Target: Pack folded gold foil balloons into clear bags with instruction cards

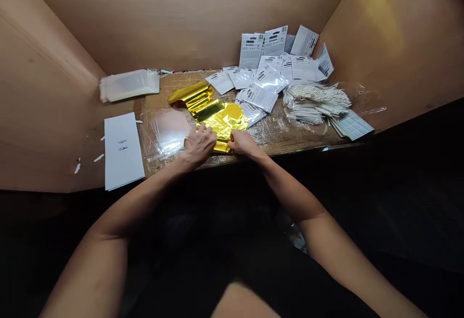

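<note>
Right hand (243, 143) pinches gold foil (226, 117) at near edge; left hand (200, 145) lies on it, can't tell its grip from here. White packets (270, 79) alongside.

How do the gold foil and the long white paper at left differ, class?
The gold foil is shiny; the white paper is dull with small dark marks. The gold foil is wrinkled, while the white paper lies flat. The left hand and right hand touch the gold foil; neither touches the white paper. Both lie on the worktop.
</note>
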{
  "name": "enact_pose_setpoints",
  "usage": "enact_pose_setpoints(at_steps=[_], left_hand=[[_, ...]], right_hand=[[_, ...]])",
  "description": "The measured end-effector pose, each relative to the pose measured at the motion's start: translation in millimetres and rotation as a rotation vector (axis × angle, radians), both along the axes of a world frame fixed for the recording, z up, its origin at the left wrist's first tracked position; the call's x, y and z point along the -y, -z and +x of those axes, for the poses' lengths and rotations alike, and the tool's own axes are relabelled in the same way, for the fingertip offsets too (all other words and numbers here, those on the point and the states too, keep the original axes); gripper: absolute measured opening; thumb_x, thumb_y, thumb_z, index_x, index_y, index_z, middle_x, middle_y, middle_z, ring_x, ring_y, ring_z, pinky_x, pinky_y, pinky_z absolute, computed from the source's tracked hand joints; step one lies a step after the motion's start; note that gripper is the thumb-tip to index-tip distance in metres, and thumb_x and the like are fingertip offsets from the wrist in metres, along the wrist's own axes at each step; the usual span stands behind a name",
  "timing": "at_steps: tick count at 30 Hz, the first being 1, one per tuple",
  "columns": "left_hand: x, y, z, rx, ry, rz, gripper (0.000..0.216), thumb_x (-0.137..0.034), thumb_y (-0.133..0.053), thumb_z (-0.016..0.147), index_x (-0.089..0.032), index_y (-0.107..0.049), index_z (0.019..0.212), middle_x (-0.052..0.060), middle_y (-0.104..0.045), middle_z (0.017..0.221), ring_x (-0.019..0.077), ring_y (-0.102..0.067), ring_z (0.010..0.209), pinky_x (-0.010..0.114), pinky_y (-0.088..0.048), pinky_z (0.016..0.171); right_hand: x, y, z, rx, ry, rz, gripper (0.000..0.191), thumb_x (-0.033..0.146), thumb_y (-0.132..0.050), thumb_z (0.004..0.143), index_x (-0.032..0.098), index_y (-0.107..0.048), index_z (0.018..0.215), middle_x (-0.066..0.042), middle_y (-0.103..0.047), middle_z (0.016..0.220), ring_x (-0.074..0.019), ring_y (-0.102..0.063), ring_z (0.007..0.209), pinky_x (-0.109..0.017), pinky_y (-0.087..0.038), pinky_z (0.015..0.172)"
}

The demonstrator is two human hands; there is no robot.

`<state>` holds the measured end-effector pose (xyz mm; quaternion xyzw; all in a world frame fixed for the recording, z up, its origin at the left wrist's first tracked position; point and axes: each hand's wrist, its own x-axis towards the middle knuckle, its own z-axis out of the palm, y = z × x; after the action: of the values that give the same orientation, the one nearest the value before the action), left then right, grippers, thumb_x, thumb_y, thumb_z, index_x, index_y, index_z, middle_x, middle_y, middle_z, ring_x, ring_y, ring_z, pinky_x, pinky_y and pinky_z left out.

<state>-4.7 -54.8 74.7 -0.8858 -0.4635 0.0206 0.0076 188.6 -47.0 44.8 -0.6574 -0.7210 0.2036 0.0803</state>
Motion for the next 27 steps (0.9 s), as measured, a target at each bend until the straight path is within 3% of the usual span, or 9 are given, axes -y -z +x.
enact_pose_setpoints(at_steps=[3,6,8,10,12,14,18,22,27], left_hand=[[22.8,10.5,12.9,0.04,0.176,-0.018,0.028,-0.031,-0.065,0.103,-0.01,-0.073,0.12,0.02,-0.076,0.119,0.0313,-0.071,0.111,0.039,-0.052,0.095],[32.1,21.0,8.9,0.206,0.119,-0.033,0.022,-0.016,-0.057,0.1,-0.012,-0.077,0.109,0.017,-0.078,0.101,0.0307,-0.073,0.096,0.039,-0.054,0.083],[34.3,20.7,1.0,0.516,-0.029,-0.096,0.024,-0.018,-0.055,0.101,-0.015,-0.079,0.102,0.011,-0.076,0.086,0.0257,-0.071,0.081,0.035,-0.052,0.074],[37.4,14.1,-5.5,0.967,-0.177,-0.251,0.028,-0.034,-0.059,0.104,-0.016,-0.08,0.098,0.007,-0.075,0.08,0.0211,-0.068,0.072,0.031,-0.052,0.068],[42.8,4.6,-8.0,1.375,-0.283,-0.473,0.038,-0.051,-0.068,0.099,-0.015,-0.081,0.093,0.006,-0.076,0.081,0.0191,-0.068,0.07,0.03,-0.053,0.066],[49.3,-3.5,-7.3,1.592,-0.323,-0.675,0.043,-0.057,-0.081,0.089,-0.014,-0.081,0.091,0.008,-0.078,0.085,0.0195,-0.071,0.072,0.03,-0.057,0.069],[58.0,-7.2,-7.8,1.641,-0.319,-0.88,0.044,-0.051,-0.091,0.079,-0.015,-0.083,0.103,0.009,-0.081,0.092,0.0218,-0.076,0.078,0.034,-0.063,0.074],[58.4,-2.3,-16.3,1.642,-0.343,-0.832,0.029,-0.038,-0.088,0.08,-0.016,-0.084,0.097,0.007,-0.08,0.088,0.0207,-0.075,0.075,0.034,-0.065,0.073],[59.2,-2.1,-26.8,1.452,-0.175,-1.017,0.029,-0.041,-0.077,0.087,-0.015,-0.085,0.098,0.011,-0.079,0.095,0.0229,-0.076,0.085,0.037,-0.064,0.078]], right_hand=[[-2.9,-1.3,11.0,-0.097,-0.012,-0.041,0.018,0.016,-0.073,0.087,0.019,-0.069,0.104,-0.009,-0.076,0.101,-0.0218,-0.065,0.088,-0.029,-0.044,0.074],[0.6,-7.9,32.6,-0.427,0.022,-0.143,0.015,0.026,-0.075,0.088,0.021,-0.066,0.099,-0.002,-0.069,0.084,-0.017,-0.059,0.072,-0.027,-0.041,0.065],[6.6,-14.2,43.9,-0.81,0.109,-0.095,0.022,0.043,-0.07,0.095,0.022,-0.065,0.099,-0.002,-0.066,0.083,-0.0156,-0.057,0.07,-0.026,-0.041,0.062],[15.9,-20.3,44.8,-1.149,0.148,-0.01,0.037,0.06,-0.065,0.096,0.023,-0.065,0.102,-0.003,-0.068,0.091,-0.0156,-0.06,0.076,-0.026,-0.044,0.064],[28.2,-24.7,33.6,-1.322,0.063,-0.036,0.046,0.066,-0.074,0.089,0.024,-0.066,0.104,-0.004,-0.069,0.095,-0.0165,-0.062,0.083,-0.026,-0.048,0.068],[41.0,-27.3,15.9,-1.347,-0.068,-0.121,0.046,0.062,-0.084,0.081,0.023,-0.068,0.1,-0.003,-0.069,0.091,-0.0176,-0.063,0.084,-0.028,-0.051,0.072],[57.0,-26.6,-6.3,-1.348,-0.119,-0.196,0.037,0.051,-0.087,0.081,0.023,-0.068,0.097,-0.001,-0.07,0.087,-0.0185,-0.064,0.081,-0.03,-0.053,0.073],[56.6,-16.6,-5.2,-1.407,-0.019,-0.27,0.03,0.045,-0.084,0.076,0.023,-0.067,0.088,0.002,-0.064,0.074,-0.0141,-0.055,0.063,-0.026,-0.045,0.06],[46.5,-2.0,-8.2,-1.431,0.061,-0.177,0.029,0.037,-0.078,0.075,0.023,-0.054,0.069,0.005,-0.052,0.062,-0.0104,-0.044,0.055,-0.023,-0.036,0.053]])
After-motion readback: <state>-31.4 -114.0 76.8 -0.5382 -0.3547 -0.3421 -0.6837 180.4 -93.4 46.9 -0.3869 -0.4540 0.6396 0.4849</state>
